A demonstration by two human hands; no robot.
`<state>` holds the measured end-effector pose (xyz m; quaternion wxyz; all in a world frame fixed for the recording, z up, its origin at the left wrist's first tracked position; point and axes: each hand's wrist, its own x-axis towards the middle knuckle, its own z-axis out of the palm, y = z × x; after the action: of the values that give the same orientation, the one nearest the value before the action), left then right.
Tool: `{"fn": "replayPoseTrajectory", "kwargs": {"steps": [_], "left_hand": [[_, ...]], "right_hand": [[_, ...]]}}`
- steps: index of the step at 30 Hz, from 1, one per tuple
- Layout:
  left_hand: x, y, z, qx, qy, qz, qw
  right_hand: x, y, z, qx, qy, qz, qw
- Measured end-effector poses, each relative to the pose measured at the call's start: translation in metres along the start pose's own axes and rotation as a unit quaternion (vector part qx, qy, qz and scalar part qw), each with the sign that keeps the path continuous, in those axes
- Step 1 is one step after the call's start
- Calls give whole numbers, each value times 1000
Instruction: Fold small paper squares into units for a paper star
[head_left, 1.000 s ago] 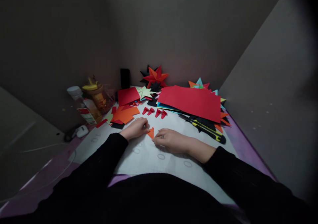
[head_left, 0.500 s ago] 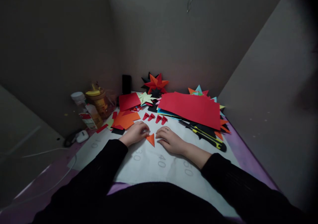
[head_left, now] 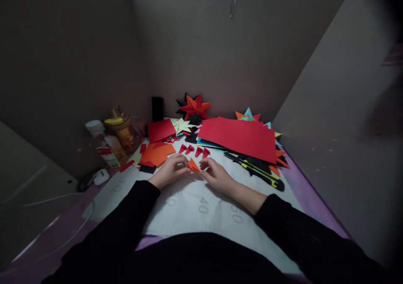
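Observation:
Between my two hands is a small folded piece of orange paper (head_left: 193,165), raised a little off the white sheet (head_left: 185,216). My left hand (head_left: 171,170) pinches its left end between thumb and fingers. On the other side, my right hand (head_left: 217,174) has its thumb and fingertips closed at the paper's lower right corner. Just beyond the fingers, several small folded red paper pieces (head_left: 198,151) stand in a row. Orange paper squares (head_left: 155,153) lie to the left of my left hand, overlapping red and black ones.
Large red sheets (head_left: 239,136) lie at the back right, with a yellow-and-black utility knife (head_left: 264,174) in front. Folded paper stars (head_left: 195,106) stand against the wall. Bottles (head_left: 110,145) and a white earphone case (head_left: 100,177) are at the left.
The orange piece has been lifted off the sheet and turned, its point swinging from downward toward the right. Both hands have closed in on it; my right fingers now meet its corner.

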<state>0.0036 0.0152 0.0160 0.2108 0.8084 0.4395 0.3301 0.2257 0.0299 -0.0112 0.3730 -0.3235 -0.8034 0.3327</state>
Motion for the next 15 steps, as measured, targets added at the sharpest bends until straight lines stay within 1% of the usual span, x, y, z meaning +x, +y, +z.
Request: {"fn": "replayPoseTrajectory", "kwargs": {"steps": [2,3,5,7,10,13,15], "left_hand": [[0,5,3,-19,55,-12,998],[-1,8,5,-22,67,-19,997],[-2,13,7,-20,71,-31,997],[-2,17,8,-16,62,-38,997],[-1,22,12,-42,64,-53,996],[2,25,19,-158,88,-91,979],[3,26,23,-237,72,-123,961]], "right_hand": [[2,1,3,92,1,61,994],[4,2,4,136,-1,82,987],[5,2,6,205,-7,121,971],[6,0,6,247,-12,156,956],[6,-6,4,262,7,182,948],[6,-10,2,250,41,173,952],[6,-11,3,241,49,158,956]]}}
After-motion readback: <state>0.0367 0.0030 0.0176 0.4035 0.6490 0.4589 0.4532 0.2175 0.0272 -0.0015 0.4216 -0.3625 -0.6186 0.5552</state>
